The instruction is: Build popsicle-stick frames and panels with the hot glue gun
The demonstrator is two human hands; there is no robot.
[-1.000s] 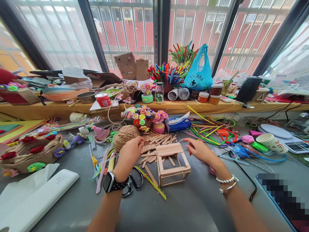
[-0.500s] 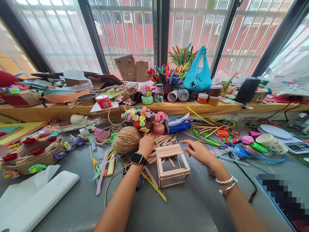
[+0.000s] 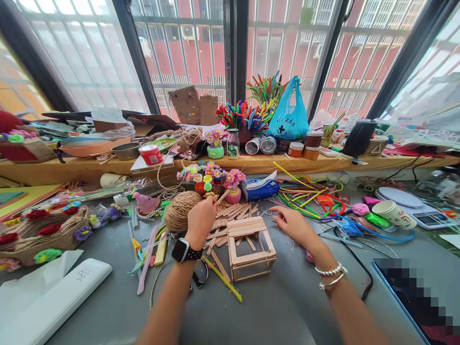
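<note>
Pinched in my left hand [image 3: 203, 219] is a wooden craft stick [image 3: 223, 195], its free end pointing up and to the right. That hand is beside the ball of twine [image 3: 182, 211], above a pile of loose craft sticks [image 3: 237, 211]. A small box-shaped frame of glued craft sticks [image 3: 252, 254] stands on the table between my hands, with slats across part of its top. My right hand [image 3: 294, 224] hovers right of the frame, fingers loosely apart and holding nothing. Small scissors [image 3: 265, 211] lie just beyond its fingertips.
Pipe cleaners [image 3: 309, 191] and a blue tissue pack [image 3: 260, 188] lie behind. A twine basket [image 3: 43, 235] and a white power bank [image 3: 72, 302] are at left. At right are a paper cup [image 3: 391, 213], a scale [image 3: 413, 206] and a phone [image 3: 413, 297].
My left hand has come back from the stick pile, now showing a craft stick in its fingers. My right hand stays near the frame. The view has shifted slightly.
</note>
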